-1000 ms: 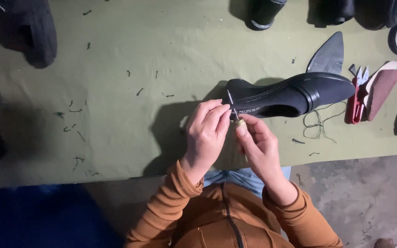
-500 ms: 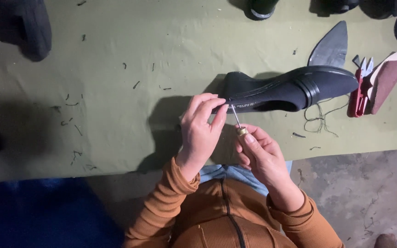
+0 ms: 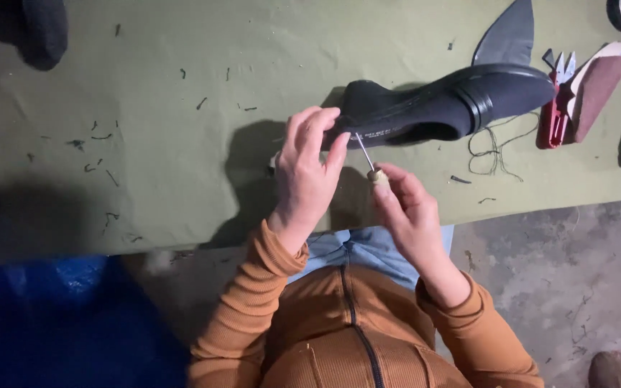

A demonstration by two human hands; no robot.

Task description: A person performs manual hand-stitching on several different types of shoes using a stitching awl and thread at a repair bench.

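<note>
While left hand (image 3: pixel 309 169) pinches heel end of black shoe upper (image 3: pixel 440 108) near table (image 3: pixel 145 179) front edge, right hand (image 3: pixel 405 208) fingers close round awl (image 3: pixel 368 162). We judge upper light, pliable, smooth; best gripped at stiffer heel.

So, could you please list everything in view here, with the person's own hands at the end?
Black shoe: one, black, on its side at the table's near edge.
Awl: one, metal shaft with pale handle, tip at the shoe's heel end.
Leather piece: one, dark, pointed, behind the shoe.
Thread snips: one, red, right of the shoe's toe.
Loose thread: one tangle, dark, under the toe.
Table: one, green covering, scattered with dark scraps.
Left hand: one, fingers on the shoe's heel.
Right hand: one, gripping the awl's handle.
</note>
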